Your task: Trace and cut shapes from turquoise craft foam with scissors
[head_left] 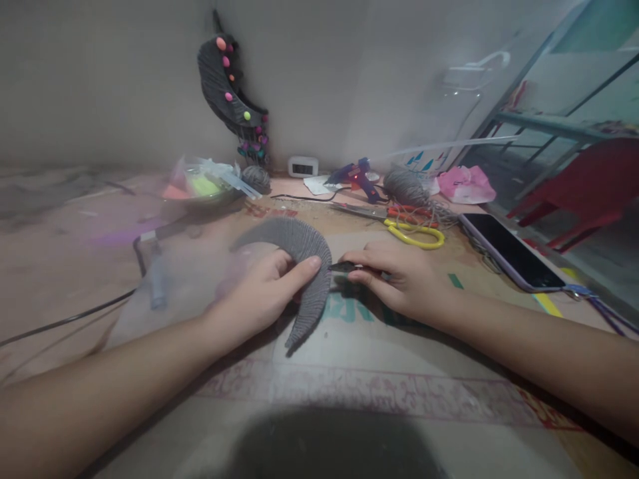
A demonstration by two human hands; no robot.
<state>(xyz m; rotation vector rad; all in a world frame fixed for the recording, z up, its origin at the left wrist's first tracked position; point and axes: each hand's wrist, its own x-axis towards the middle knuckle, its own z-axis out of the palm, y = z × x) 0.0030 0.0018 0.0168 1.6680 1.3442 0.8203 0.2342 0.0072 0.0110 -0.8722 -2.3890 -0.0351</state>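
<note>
A crescent moon wrapped in grey yarn [314,293] is held above the table's middle, its lower tip pointing toward me. My left hand [264,286] grips it from the inner curve, thumb on top and the other fingers hidden behind. My right hand [399,276] pinches a small dark pointed tool [344,267], whose kind I cannot make out. The tool's tip meets or nearly meets the crescent's outer edge. Beyond my right hand lie scissors with yellow handles [417,236].
A finished-looking dark crescent with coloured pompoms [219,86] hangs on the wall. At the back are a bowl [200,199], a small white clock [303,166], a glue gun [362,178], grey yarn [407,186] and a pink bag [466,184]. A phone [512,251] lies right; a cable [70,316] runs left.
</note>
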